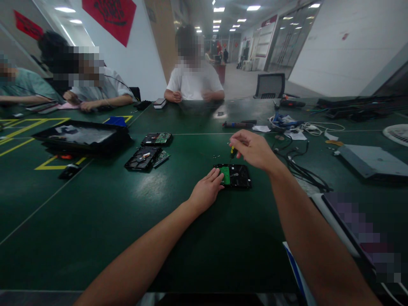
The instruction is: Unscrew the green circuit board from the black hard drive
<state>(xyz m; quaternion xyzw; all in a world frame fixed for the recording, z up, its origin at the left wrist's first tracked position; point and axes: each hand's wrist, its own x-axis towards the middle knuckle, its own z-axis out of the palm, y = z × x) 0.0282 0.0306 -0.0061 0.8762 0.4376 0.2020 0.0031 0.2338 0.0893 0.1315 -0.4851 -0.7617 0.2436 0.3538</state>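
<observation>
One hard drive (pixel 237 176), with a green circuit board on its left part, lies flat at the middle of the frame on a dark green table (pixel 127 238). The left hand (pixel 206 191) presses fingers on its left edge. The right hand (pixel 255 149), just above, pinches a small screwdriver (pixel 233 152), tip down. Two more opened drives (pixel 149 153) lie left of centre, beside a black tray (pixel 81 137). Cables (pixel 296 165) trail at right. Three seated people (pixel 194 80) line the far edge; a lit corridor recedes at upper centre.
</observation>
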